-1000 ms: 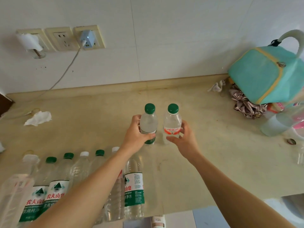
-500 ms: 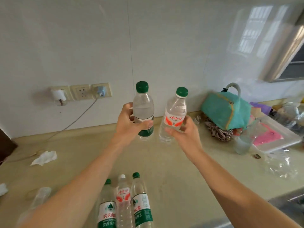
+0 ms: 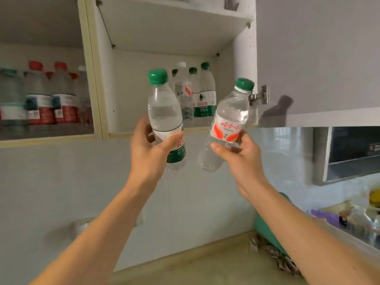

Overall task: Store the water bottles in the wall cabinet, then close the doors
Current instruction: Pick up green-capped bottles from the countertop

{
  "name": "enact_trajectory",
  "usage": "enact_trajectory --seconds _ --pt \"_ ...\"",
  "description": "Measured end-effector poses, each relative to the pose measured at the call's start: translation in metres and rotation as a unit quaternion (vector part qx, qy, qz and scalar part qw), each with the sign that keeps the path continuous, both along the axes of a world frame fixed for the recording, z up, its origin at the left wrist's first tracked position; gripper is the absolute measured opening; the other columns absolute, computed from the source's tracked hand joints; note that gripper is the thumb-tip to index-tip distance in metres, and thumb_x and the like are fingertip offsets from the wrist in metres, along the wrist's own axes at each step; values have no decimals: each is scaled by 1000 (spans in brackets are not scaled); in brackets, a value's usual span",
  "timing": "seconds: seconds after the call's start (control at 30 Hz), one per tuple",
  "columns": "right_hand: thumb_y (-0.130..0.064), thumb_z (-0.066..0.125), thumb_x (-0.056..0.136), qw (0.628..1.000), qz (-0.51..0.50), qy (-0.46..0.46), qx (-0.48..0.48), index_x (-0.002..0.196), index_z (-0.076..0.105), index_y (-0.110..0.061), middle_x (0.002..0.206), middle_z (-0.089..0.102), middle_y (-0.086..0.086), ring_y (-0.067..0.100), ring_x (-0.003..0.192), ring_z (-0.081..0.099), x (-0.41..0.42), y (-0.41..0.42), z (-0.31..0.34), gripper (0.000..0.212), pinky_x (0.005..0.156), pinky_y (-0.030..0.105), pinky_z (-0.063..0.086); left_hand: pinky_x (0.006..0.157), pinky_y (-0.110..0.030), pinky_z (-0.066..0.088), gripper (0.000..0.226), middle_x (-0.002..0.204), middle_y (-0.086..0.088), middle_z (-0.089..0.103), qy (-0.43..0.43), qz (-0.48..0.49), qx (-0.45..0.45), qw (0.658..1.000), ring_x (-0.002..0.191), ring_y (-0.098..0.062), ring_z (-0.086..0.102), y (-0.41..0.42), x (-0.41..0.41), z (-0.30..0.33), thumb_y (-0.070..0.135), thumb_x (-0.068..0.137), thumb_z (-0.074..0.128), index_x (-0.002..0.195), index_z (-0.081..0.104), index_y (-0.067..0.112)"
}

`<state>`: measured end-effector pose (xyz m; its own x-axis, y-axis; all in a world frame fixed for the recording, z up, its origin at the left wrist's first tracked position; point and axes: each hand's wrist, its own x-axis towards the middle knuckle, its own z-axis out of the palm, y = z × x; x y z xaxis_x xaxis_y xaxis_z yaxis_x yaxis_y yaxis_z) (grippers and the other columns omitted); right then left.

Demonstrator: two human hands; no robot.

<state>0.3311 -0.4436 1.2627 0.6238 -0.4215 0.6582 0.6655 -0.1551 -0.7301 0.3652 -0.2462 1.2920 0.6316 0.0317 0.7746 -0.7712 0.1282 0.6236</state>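
While both arms are raised toward the open wall cabinet (image 3: 170,38), each hand holds one water bottle, two bottles in all. The left hand (image 3: 150,153) wraps its fingers and thumb around the lower half of the green-label bottle (image 3: 165,120), which stands nearly upright; its cap is green, and its label shows a white upper band and a green lower band with white characters too blurred to read. The right hand (image 3: 242,157) grips the red-label bottle (image 3: 225,126) at its lower body, thumb across the front; this bottle tilts with its green cap toward the right, and its white label carries red Chinese characters above a red pattern. Both held bottles are in front of the right compartment's opening, just below shelf level, and neither rests on the shelf. Inside that compartment, four stored bottles (image 3: 203,95) stand at the back right: three with green caps and one with a white cap; one label is green and white with a dark triangle mark. The open cabinet door (image 3: 316,54) hangs at the right, with one metal hinge (image 3: 260,95) showing. Behind the glass door (image 3: 47,79) of the left compartment stand several red-capped bottles (image 3: 61,95) with red and white labels; their exact number cannot be told.
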Motion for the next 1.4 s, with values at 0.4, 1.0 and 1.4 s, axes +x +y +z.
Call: enact_trajectory --seconds 0.4,1.0,1.4 --pt "-23 84 81 998 -51 -1 -45 120 65 -23 102 71 -14 2 93 65 52 -41 142 43 69 20 45 68 -26 49 52 105 12 66 24 69 15 997 92 -9 66 -26 53 113 28 78 84 123 56 28" --pt "-34 75 90 985 -61 94 -132 118 64 -26 113 69 -6 16 104 62 140 -75 137 31 93 36 47 96 -49 55 45 122 -5 63 145 47 120 981 106 -26 65 -64 163 128 37 99 60 137 42 21" --pt "-37 70 93 980 -84 104 -148 124 63 -26 120 69 -2 22 110 63 176 -88 136 34 94 38 48 103 -53 49 49 126 -9 60 176 50 167 969 112 -31 61 -77 197 133 39 100 58 139 35 19"
